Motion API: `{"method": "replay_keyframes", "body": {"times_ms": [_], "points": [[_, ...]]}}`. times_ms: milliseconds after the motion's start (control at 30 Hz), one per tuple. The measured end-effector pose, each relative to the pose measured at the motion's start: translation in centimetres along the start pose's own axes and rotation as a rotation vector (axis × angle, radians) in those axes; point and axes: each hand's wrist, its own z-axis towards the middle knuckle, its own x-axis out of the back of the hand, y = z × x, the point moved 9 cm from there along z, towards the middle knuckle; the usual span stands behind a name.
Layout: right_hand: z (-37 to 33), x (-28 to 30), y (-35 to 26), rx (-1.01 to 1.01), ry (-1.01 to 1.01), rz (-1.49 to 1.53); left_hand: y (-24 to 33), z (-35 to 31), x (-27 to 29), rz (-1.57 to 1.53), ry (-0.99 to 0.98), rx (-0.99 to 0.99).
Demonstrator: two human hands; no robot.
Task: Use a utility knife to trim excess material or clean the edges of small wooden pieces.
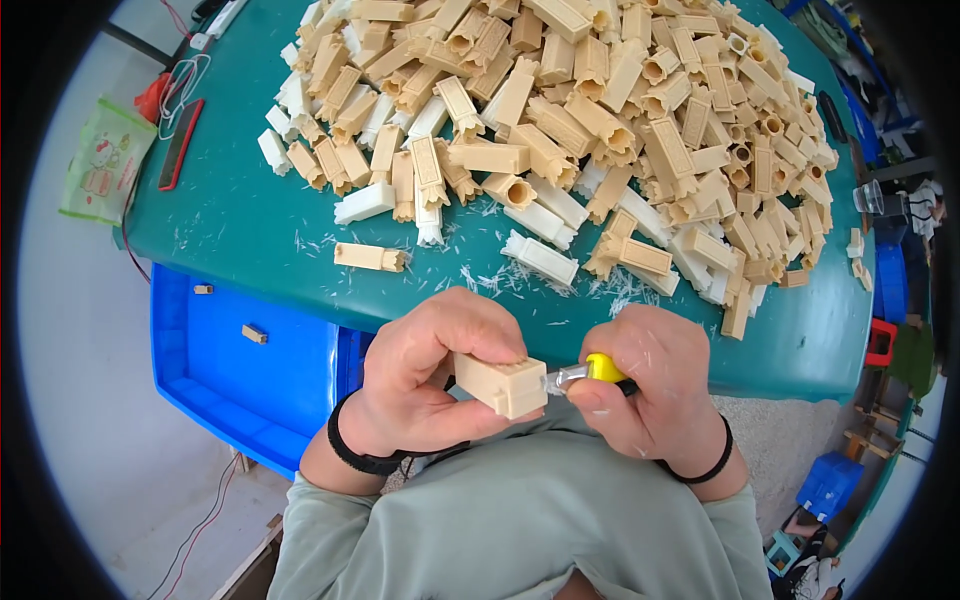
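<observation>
My left hand (pixel 425 365) is closed round a beige rectangular molded plastic piece (pixel 502 383), its square end turned to the right. In my right hand (pixel 655 385) is a utility knife (pixel 603 368) with a yellow end and a short metal blade. The blade is at the right end of the piece, with pale shavings clinging about it; whether it cuts in I cannot tell. Beyond both hands a large heap of similar beige and white pieces (pixel 545 150) covers much of the green table (pixel 210 220). One beige piece (pixel 368 257) lies apart, in front of the heap.
Thin white shavings (pixel 490 285) are scattered along the table's near part. At the left, below table height, a blue tray (pixel 240 375) holds two small beige pieces. A red-edged dark bar (pixel 181 145) and a green bag (pixel 103 165) are at the far left.
</observation>
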Motion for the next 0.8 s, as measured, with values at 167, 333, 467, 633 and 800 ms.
{"method": "replay_keyframes", "body": {"times_ms": [167,333,467,633,800], "points": [[0.1,-0.1,1.6,-0.077,0.056,0.016,0.4,0.1,-1.8,-0.058,-0.170,0.020],[0.0,0.1,1.3,-0.121,0.006,0.120,0.1,0.8,-0.5,0.076,-0.077,0.037],[0.2,0.0,0.6,-0.121,-0.004,0.138,-0.1,0.4,-0.9,0.129,-0.123,0.055],[0.3,0.0,-0.2,-0.079,0.013,0.098,-0.5,0.0,-0.5,-0.074,-0.039,-0.013],[0.4,-0.1,-0.4,-0.056,0.020,0.058,-0.2,0.1,-0.3,0.066,-0.012,-0.016]]}}
